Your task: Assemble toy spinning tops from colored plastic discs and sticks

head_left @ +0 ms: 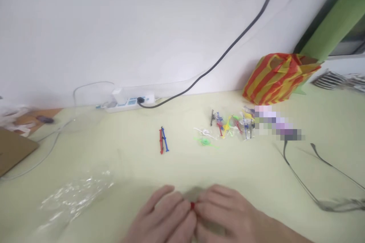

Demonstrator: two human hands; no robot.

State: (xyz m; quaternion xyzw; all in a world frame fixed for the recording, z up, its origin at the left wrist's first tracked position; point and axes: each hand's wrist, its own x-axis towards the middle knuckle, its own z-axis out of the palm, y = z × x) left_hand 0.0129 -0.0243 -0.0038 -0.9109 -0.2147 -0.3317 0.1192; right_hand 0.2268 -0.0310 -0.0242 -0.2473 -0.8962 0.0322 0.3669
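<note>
My left hand (pixel 168 216) and my right hand (pixel 222 212) meet at the bottom middle, fingers curled and fingertips close together. Between them shows a small bit of a red piece (pixel 192 206), pinched by both hands; the rest of it is hidden by the fingers. Beyond the hands, a red stick (pixel 161 142) and a blue stick (pixel 165 140) lie side by side with a black one between them. Farther right lie a white piece (pixel 205 132), a green piece (pixel 205 142) and several coloured pieces (pixel 226 126), some in clear wrapping.
Crumpled clear plastic (pixel 80 197) lies at the left, near a cardboard piece (pixel 15 152). A power strip (pixel 131 101) with a black cable (pixel 222 57) sits by the wall. At the right are a striped bag (pixel 276 79) and eyeglasses (pixel 322 203).
</note>
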